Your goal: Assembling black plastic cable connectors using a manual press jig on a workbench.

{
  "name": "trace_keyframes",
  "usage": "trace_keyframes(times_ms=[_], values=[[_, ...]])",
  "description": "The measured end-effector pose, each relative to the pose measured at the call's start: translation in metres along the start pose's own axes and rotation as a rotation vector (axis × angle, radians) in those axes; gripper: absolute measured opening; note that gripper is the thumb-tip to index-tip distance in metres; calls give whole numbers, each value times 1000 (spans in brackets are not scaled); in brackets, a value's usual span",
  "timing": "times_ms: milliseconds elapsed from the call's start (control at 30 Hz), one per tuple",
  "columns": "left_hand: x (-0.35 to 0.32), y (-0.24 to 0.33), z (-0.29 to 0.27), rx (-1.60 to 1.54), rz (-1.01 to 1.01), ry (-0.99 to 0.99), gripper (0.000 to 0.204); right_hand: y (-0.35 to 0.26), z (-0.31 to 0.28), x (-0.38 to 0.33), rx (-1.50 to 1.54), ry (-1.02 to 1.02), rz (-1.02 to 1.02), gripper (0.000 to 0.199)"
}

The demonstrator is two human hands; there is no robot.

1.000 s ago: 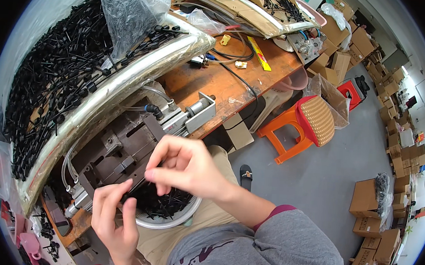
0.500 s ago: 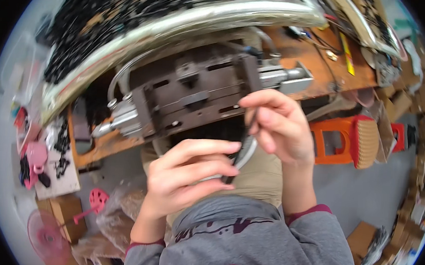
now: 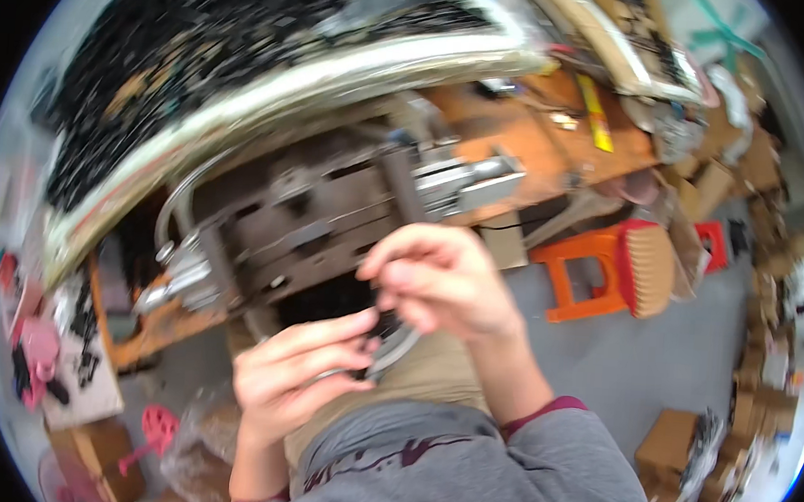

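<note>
A narrow black strip (image 3: pixel 382 329), smeared by motion, is held between my two hands in front of my lap. My left hand (image 3: pixel 300 374) closes its fingertips on the strip's lower part. At its upper end my right hand (image 3: pixel 446 282) is in a pinch, thumb and forefinger pressed together. The fingers hide much of the strip, and its exact kind cannot be made out. Just beyond my hands, a dark metal fixture (image 3: pixel 331 204) sits at the bench edge, with silver cylinders (image 3: pixel 463 182) at its right end and more at its left.
Behind the fixture, a large tray with a pale, plastic-wrapped rim (image 3: pixel 283 84) holds many small black pieces. The wooden bench (image 3: pixel 495 127) carries a yellow strip (image 3: pixel 595 115). An orange stool (image 3: pixel 573 272) stands to the right, near cardboard boxes (image 3: pixel 673 438). Pink items (image 3: pixel 39 347) lie on the left.
The view has swung, so the fixture, bench and stool appear shifted left and mostly lower. Both hands keep about the same pose around the black strip.
</note>
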State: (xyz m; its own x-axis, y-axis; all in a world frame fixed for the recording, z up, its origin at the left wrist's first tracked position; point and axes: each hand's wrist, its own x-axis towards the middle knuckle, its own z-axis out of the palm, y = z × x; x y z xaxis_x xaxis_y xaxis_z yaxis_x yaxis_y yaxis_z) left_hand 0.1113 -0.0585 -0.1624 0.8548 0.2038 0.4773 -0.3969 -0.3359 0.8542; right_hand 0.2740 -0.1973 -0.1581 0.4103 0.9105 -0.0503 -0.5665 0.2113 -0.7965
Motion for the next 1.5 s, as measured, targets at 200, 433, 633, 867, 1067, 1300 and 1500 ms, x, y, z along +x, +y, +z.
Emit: trace_keyframes(times_ms=[200, 433, 633, 867, 1067, 1300, 1500], values=[[1, -2, 6, 18, 44, 15, 26, -4, -3, -2, 88, -62, -14, 18], [-4, 0, 8, 80, 52, 48, 25, 4, 1, -2, 37, -13, -53, 16], [5, 4, 18, 435, 181, 41, 28, 4, 5, -4, -141, 141, -141, 16], [2, 9, 16, 349, 158, 70, 25, -146, 33, -99, -174, 408, -1662, 6], [11, 4, 34, 297, 237, 36, 25, -245, 6, -142, -806, 719, -1114, 10], [-10, -4, 25, 268, 95, -46, 25, -216, 19, -208, -853, 313, -1581, 8], [-1, 3, 24, 337, 168, -141, 26, -142, -2, -122, -706, 348, -598, 32]])
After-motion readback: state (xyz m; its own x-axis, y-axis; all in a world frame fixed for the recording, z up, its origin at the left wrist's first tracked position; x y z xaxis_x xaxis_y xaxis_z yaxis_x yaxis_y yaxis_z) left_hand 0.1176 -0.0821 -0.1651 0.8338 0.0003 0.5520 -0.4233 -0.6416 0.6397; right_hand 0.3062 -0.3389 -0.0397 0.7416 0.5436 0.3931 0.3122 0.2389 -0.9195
